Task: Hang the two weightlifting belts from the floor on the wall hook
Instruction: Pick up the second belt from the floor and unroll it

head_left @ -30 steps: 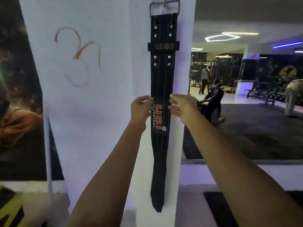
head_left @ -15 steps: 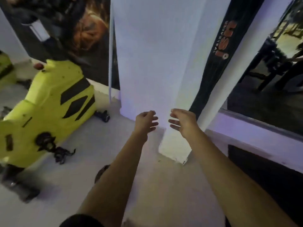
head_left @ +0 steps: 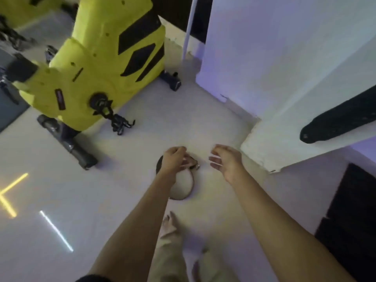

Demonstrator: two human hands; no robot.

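A brown weightlifting belt (head_left: 190, 187) lies coiled in a loop on the pale floor, its metal buckle end (head_left: 195, 166) toward the pillar. My left hand (head_left: 173, 161) is over the loop's far side with fingers loosely curled; I cannot tell whether it touches the belt, and it hides part of the loop. To the right of the belt, my right hand (head_left: 225, 161) holds nothing and its fingers are spread. The black belt's tapered tip (head_left: 333, 123) hangs against the white pillar (head_left: 284, 68) at the right. The hook is out of view.
A yellow exercise bike (head_left: 97, 64) stands at the left, with its dark base bar (head_left: 67, 143) and pedal (head_left: 118, 123) close to the belt. Black floor mats (head_left: 350, 216) lie at the right. My feet (head_left: 168, 222) are just below the belt.
The view has swung down from the hanging black belt to the floor. Both hands let go of the black belt and dropped toward the brown belt on the floor.
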